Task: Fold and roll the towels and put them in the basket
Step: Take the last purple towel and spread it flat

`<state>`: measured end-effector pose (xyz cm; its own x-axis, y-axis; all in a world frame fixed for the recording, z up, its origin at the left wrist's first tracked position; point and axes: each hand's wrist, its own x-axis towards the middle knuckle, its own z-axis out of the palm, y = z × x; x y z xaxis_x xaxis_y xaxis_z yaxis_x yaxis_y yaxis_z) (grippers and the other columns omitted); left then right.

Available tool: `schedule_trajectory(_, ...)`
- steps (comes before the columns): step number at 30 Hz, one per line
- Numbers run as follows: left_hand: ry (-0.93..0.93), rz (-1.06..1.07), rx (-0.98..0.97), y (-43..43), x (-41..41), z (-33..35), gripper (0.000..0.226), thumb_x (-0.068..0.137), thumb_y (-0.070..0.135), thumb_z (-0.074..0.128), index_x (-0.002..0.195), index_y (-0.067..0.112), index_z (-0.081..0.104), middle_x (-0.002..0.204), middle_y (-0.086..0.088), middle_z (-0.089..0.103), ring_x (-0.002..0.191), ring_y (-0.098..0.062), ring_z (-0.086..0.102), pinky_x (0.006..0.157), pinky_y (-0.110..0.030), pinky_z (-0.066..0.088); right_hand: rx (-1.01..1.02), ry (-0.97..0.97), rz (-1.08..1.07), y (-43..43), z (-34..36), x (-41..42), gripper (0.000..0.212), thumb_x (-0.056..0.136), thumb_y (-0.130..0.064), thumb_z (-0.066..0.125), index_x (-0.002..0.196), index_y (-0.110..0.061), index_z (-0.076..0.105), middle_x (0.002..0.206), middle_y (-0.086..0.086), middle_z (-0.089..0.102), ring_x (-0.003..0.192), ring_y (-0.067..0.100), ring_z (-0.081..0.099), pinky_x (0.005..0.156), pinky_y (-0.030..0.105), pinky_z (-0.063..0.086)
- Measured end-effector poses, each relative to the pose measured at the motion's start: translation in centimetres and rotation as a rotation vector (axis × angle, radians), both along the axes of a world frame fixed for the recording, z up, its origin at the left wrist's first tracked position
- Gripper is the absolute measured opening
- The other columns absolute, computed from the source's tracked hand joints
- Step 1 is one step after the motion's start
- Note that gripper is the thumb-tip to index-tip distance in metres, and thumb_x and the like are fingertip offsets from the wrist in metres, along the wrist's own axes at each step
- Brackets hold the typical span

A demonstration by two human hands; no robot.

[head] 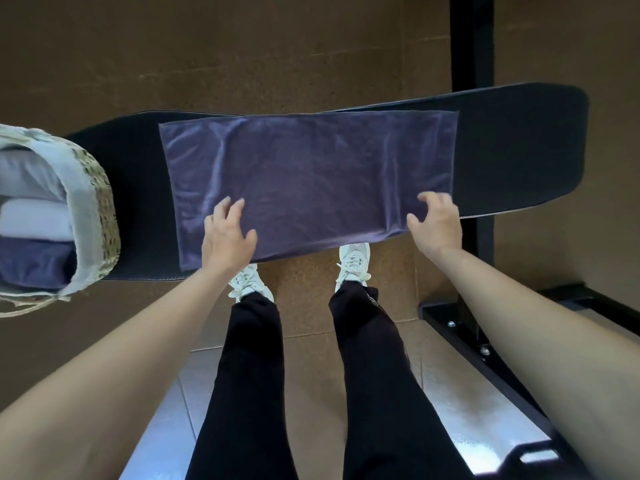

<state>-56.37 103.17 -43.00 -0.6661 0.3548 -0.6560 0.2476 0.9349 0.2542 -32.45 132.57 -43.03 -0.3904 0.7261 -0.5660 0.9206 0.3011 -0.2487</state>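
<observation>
Purple towel (311, 174) lies flat on the dark table (519, 150). Your left hand (227, 233) rests splayed on the towel's near edge. Your right hand (438, 223) touches its near right corner, fingers loosely arched, nothing gripped. Basket (100, 209), left of the towel, holds pale rolled towels (31, 220) and one dark blue roll (31, 261).

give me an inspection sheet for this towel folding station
surface: dark table, its middle covered by the purple towel
job's things: purple towel lies flat, lightly creased; lined wicker basket at the table's left end holds rolled towels
clutter: nothing seen
grippers: left hand rests, fingers spread, on the towel's near edge; right hand, fingers bent, on its near right corner, grip unclear
cables: nothing seen
surroundings: brown floor, black metal frame at right, white shoes under the table's near edge
</observation>
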Motion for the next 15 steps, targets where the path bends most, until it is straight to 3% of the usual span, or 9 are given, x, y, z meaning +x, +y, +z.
schedule_trajectory(4,-0.045,0.007,-0.072,2.3,-2.9,-1.7,0.081,0.101,0.044,0.054,0.163,0.04,0.003,0.173,0.011,-0.005,0.158,-0.034,0.002,0.116,-0.056,0.032,-0.082,-0.007,0.177,1.9,-2.0,-1.6,0.071,0.099,-0.036,0.063,0.161,-0.028,0.029,0.17,0.001,0.019,0.155,0.03,0.017,0.124,0.047,0.025)
schedule_trajectory(8,-0.06,0.018,-0.121,2.8,-5.9,-3.3,0.079,0.102,0.05,0.049,0.163,0.042,-0.002,0.171,0.012,-0.014,0.156,-0.042,-0.011,0.12,-0.064,0.023,-0.102,-0.086,0.26,3.2,-3.7,-4.3,0.079,0.099,-0.053,0.056,0.163,-0.036,0.013,0.173,-0.003,-0.006,0.158,0.036,-0.007,0.124,0.058,0.012)
schedule_trajectory(12,-0.059,0.052,-0.136,3.0,-8.3,-3.3,0.081,0.103,0.047,0.051,0.163,0.04,-0.003,0.171,0.009,-0.017,0.153,-0.051,-0.012,0.124,-0.058,0.013,-0.073,-0.099,0.316,5.2,-4.2,-7.0,0.088,0.096,-0.05,0.062,0.163,-0.039,0.007,0.172,-0.004,-0.013,0.157,0.037,-0.009,0.124,0.061,0.01)
schedule_trajectory(15,-0.065,0.073,-0.155,3.1,-9.7,-3.2,0.085,0.102,0.046,0.055,0.162,0.043,-0.005,0.17,0.009,-0.021,0.153,-0.051,-0.014,0.124,-0.059,0.014,-0.024,-0.093,0.336,6.4,-3.7,-7.7,0.086,0.093,-0.042,0.068,0.162,-0.039,0.016,0.172,-0.003,-0.001,0.157,0.035,0.003,0.123,0.058,0.023)
